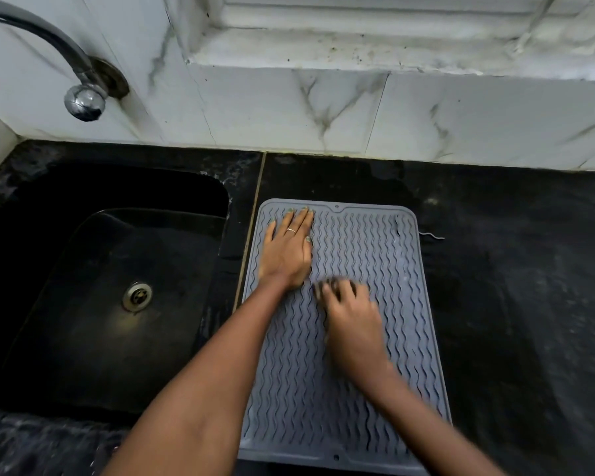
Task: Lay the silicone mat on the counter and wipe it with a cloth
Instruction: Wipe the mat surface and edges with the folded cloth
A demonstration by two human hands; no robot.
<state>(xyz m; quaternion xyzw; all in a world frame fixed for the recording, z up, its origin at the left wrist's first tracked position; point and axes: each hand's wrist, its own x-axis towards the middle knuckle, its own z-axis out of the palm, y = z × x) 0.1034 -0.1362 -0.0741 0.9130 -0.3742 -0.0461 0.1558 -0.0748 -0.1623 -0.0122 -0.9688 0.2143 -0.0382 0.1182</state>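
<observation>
Black counter [516,304] beside sink [93,304]; mat [375,255] lies flat, long axis running away from you. Your left hand [287,250] presses flat, fingers straight, at its far-left corner. Your right hand [352,317], blurred mid-mat, seems to clutch a dark cloth [327,286]; unwiped mat stretches right and nearer you.

Dim, cool, flat light; brightest along the sill [392,46] at top, fading toward the near edge. Black table [512,269] and sink [100,269] swallow detail; sink corners nearly pure black. Small highlight on tap [85,103], dull sheen round drain [137,296]. Right hand [352,324] smeared by motion blur; left hand [287,249] sharp. Wide-angle bowing at frame edges. Mat [375,252] ridges crisp at centre, softer near bottom.
</observation>
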